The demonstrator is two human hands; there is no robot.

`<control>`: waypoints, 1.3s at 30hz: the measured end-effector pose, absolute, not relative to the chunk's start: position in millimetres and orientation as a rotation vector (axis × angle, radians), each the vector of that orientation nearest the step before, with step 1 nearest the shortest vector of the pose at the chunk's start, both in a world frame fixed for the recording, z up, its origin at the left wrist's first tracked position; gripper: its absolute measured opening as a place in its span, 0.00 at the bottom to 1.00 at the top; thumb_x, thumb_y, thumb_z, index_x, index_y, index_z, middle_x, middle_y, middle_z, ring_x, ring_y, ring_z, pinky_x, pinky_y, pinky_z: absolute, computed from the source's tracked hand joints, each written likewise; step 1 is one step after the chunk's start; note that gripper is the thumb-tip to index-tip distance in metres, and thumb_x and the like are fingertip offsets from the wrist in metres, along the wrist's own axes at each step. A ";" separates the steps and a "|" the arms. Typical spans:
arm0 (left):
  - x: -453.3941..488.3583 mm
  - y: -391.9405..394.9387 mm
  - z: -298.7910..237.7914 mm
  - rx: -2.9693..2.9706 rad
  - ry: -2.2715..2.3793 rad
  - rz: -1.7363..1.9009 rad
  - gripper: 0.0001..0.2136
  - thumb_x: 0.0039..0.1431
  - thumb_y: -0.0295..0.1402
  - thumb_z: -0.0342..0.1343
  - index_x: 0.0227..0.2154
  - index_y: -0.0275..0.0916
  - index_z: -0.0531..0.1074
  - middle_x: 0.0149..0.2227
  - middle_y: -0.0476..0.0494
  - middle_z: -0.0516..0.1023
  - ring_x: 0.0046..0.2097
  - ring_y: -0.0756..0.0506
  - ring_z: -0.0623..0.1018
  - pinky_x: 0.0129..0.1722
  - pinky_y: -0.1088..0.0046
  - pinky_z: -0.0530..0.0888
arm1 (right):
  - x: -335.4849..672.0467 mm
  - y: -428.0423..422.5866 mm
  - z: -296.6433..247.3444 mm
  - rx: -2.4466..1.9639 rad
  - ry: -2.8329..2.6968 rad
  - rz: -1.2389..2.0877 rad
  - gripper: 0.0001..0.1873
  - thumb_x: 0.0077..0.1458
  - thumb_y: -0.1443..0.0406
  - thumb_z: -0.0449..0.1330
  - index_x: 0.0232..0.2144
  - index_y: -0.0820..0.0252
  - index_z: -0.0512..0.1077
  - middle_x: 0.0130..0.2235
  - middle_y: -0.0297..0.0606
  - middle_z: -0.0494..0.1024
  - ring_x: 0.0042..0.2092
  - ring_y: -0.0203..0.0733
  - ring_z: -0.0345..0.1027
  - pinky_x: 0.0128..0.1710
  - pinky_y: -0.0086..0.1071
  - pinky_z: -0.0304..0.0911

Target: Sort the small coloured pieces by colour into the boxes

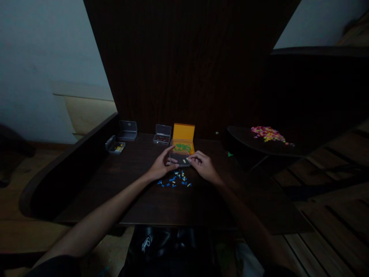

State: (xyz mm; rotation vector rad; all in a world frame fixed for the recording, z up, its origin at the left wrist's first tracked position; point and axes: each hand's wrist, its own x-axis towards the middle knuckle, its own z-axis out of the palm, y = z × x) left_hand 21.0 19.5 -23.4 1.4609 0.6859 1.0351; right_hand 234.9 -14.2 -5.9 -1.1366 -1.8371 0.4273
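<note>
My left hand grips the left side of a clear plastic box, thumb along its near edge. A few pale yellow pieces lie inside it. At the box's right end my right hand is closed in a pinch; whatever sits between its fingertips is too small to make out. Just beyond stands an orange box with its lid raised, holding green pieces. Blue and pale yellow pieces are scattered on the dark tabletop below my hands.
At the back left are an opened clear box, a clear box with yellow pieces and one with dark pieces. Pink and yellow pieces are heaped on a dark surface at right. A raised edge borders the left.
</note>
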 end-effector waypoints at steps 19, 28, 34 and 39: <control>26.5 13.3 -21.7 1.385 0.608 0.987 0.39 0.43 0.27 0.68 0.60 0.46 0.58 0.55 0.37 0.64 0.40 0.50 0.76 0.39 0.73 0.75 | 237.7 -15.2 -10.3 -1.195 -1.984 0.258 0.14 0.57 0.69 0.53 0.35 0.57 0.79 0.32 0.38 0.68 0.34 0.39 0.63 0.33 0.31 0.61; 24.4 13.9 -19.8 1.362 0.624 0.990 0.39 0.44 0.26 0.67 0.60 0.46 0.58 0.56 0.36 0.64 0.40 0.51 0.76 0.40 0.73 0.74 | 238.1 -18.4 -10.2 -1.174 -2.036 0.263 0.15 0.58 0.70 0.52 0.40 0.58 0.78 0.35 0.39 0.66 0.38 0.41 0.64 0.38 0.34 0.61; 20.9 16.1 -16.7 1.373 0.629 1.018 0.39 0.44 0.27 0.68 0.60 0.46 0.58 0.55 0.37 0.66 0.41 0.50 0.76 0.40 0.73 0.74 | 238.1 -21.0 -7.8 -1.166 -2.061 0.269 0.12 0.58 0.68 0.53 0.36 0.60 0.77 0.34 0.38 0.66 0.36 0.40 0.64 0.37 0.33 0.61; 20.9 15.6 -15.3 1.366 0.638 1.018 0.39 0.43 0.26 0.67 0.59 0.47 0.60 0.55 0.37 0.66 0.40 0.50 0.76 0.39 0.72 0.75 | 236.3 -21.3 -8.3 -1.200 -2.061 0.256 0.11 0.58 0.67 0.54 0.37 0.58 0.76 0.35 0.38 0.67 0.37 0.40 0.64 0.38 0.34 0.61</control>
